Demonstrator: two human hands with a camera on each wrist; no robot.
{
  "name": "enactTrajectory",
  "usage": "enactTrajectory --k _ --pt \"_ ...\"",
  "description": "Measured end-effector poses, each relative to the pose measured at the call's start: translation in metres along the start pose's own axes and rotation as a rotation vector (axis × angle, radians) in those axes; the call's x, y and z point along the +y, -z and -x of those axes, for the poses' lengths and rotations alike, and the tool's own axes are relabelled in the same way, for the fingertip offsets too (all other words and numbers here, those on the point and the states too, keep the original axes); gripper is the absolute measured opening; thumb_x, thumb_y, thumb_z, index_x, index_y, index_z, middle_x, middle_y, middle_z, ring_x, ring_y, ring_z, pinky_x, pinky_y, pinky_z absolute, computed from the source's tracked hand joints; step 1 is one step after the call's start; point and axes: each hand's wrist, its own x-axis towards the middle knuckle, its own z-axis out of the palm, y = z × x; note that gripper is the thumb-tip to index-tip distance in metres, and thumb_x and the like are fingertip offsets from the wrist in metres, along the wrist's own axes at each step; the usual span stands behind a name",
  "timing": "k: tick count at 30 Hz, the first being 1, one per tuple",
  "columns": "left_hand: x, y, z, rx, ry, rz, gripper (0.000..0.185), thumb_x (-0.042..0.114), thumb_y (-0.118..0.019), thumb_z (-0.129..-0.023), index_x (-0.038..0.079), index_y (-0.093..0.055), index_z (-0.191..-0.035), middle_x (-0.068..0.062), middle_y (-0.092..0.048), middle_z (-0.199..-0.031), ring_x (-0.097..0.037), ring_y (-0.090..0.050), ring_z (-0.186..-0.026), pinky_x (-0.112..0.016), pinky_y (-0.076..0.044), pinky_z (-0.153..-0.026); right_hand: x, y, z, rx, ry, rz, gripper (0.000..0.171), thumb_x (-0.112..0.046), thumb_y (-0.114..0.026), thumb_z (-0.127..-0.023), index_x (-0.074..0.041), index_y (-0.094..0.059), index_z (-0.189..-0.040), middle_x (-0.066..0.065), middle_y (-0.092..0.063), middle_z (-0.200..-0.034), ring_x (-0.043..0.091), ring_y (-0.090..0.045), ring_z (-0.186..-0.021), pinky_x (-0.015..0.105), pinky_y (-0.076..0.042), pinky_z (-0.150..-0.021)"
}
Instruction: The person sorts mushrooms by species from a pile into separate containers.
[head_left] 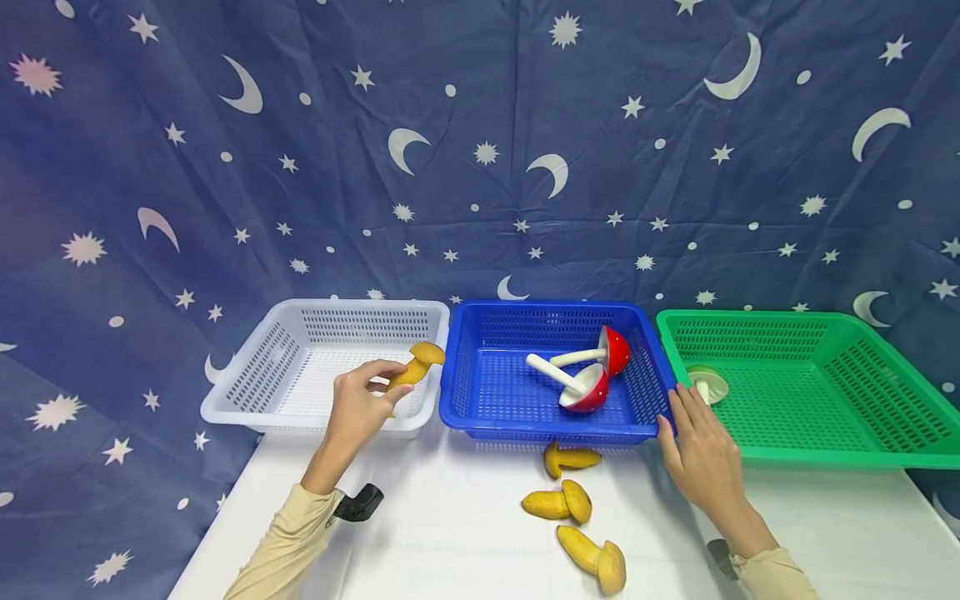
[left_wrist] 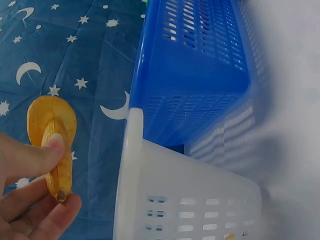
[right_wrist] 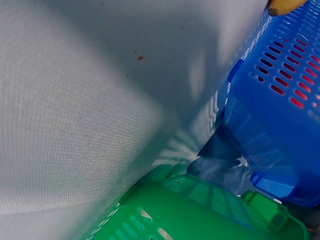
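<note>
My left hand pinches a yellow toy mushroom by its stem, cap up, above the right side of the white basket. In the left wrist view, thumb and fingertips hold the mushroom's stem. My right hand rests with fingers fairly straight at the adjoining rims of the blue basket and the green basket; the right wrist view does not show its fingers. Through the white basket's holes shows a bit of yellow; what it belongs to is mostly hidden.
Two red-capped mushrooms lie in the blue basket. A green-capped mushroom lies at the green basket's left side. Three yellow mushrooms lie on the white tablecloth before the blue basket. Behind hangs a starry blue curtain.
</note>
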Motion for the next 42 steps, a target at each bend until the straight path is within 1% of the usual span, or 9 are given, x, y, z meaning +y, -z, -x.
enactTrajectory --k 7,11,14,18,24,28,34,37,42 --pt "-0.012 -0.006 -0.005 0.032 0.109 -0.038 0.022 0.000 -0.083 -0.068 0.003 -0.073 -0.088 -0.009 -0.071 -0.084 -0.022 -0.067 -0.075 -0.023 -0.056 -0.061 0.001 -0.001 0.002 -0.003 -0.003 0.006 0.047 -0.024 -0.051 -0.092 0.009 -0.055 -0.125 0.026 -0.051 -0.131 0.043 -0.045 -0.124 0.052 -0.038 -0.102" --pt "-0.020 -0.009 -0.009 0.031 0.186 -0.089 0.021 0.004 -0.083 -0.070 0.005 -0.074 -0.089 -0.007 -0.071 -0.082 -0.021 -0.067 -0.072 -0.025 -0.054 -0.061 0.002 -0.002 0.002 0.000 -0.004 0.007 0.048 -0.024 -0.051 -0.092 0.009 -0.054 -0.126 0.026 -0.051 -0.131 0.043 -0.045 -0.123 0.051 -0.037 -0.103" --pt "-0.026 -0.012 -0.012 0.023 0.232 -0.121 0.022 0.007 -0.083 -0.070 0.006 -0.074 -0.090 -0.008 -0.072 -0.083 -0.023 -0.067 -0.074 -0.032 -0.051 -0.070 0.003 -0.001 0.003 0.001 -0.002 0.011 0.048 -0.025 -0.050 -0.092 0.009 -0.055 -0.125 0.026 -0.052 -0.131 0.044 -0.046 -0.123 0.050 -0.036 -0.104" --pt "-0.033 -0.015 -0.013 0.009 0.266 -0.135 0.022 0.007 -0.082 -0.071 0.005 -0.074 -0.091 -0.010 -0.072 -0.086 -0.025 -0.067 -0.076 -0.038 -0.046 -0.077 0.002 -0.001 0.003 -0.005 -0.001 0.011 0.048 -0.025 -0.050 -0.092 0.009 -0.055 -0.125 0.026 -0.051 -0.131 0.043 -0.045 -0.123 0.053 -0.039 -0.101" --pt "-0.037 -0.020 -0.015 -0.020 0.263 -0.199 0.021 0.006 -0.081 -0.071 0.001 -0.073 -0.090 -0.013 -0.071 -0.084 -0.026 -0.067 -0.073 -0.039 -0.052 -0.071 0.001 0.000 0.003 -0.006 -0.003 0.006 0.048 -0.024 -0.051 -0.092 0.009 -0.054 -0.126 0.026 -0.051 -0.131 0.044 -0.045 -0.123 0.052 -0.037 -0.103" --pt "-0.037 -0.022 -0.019 -0.072 0.278 -0.283 0.020 0.009 -0.082 -0.070 0.000 -0.073 -0.086 -0.013 -0.070 -0.077 -0.026 -0.064 -0.070 -0.038 -0.051 -0.066 0.001 0.001 0.001 -0.001 -0.002 0.003 0.048 -0.025 -0.050 -0.092 0.009 -0.055 -0.125 0.026 -0.051 -0.131 0.044 -0.045 -0.123 0.052 -0.037 -0.102" --pt "-0.037 -0.020 -0.024 -0.184 0.307 -0.362 0.019 0.014 -0.082 -0.070 0.001 -0.072 -0.080 -0.010 -0.068 -0.073 -0.026 -0.062 -0.068 -0.037 -0.048 -0.060 0.001 0.000 -0.004 -0.005 0.003 0.004 0.048 -0.025 -0.050 -0.092 0.009 -0.055 -0.125 0.026 -0.051 -0.131 0.043 -0.046 -0.123 0.054 -0.039 -0.100" --pt "-0.036 -0.020 -0.025 -0.226 0.321 -0.384 0.019 0.014 -0.081 -0.071 0.002 -0.071 -0.079 -0.011 -0.069 -0.075 -0.026 -0.062 -0.068 -0.038 -0.049 -0.060 0.000 0.001 -0.004 -0.007 0.004 0.007 0.048 -0.025 -0.051 -0.092 0.010 -0.055 -0.124 0.026 -0.052 -0.130 0.044 -0.046 -0.122 0.056 -0.041 -0.097" --pt "-0.037 -0.020 -0.025 -0.265 0.350 -0.392 0.020 0.015 -0.081 -0.071 0.002 -0.068 -0.077 -0.012 -0.067 -0.075 -0.027 -0.060 -0.068 -0.038 -0.048 -0.059 -0.001 0.003 -0.003 -0.010 0.004 0.011 0.047 -0.023 -0.051 -0.091 0.010 -0.055 -0.124 0.026 -0.052 -0.130 0.044 -0.046 -0.122 0.058 -0.043 -0.094"
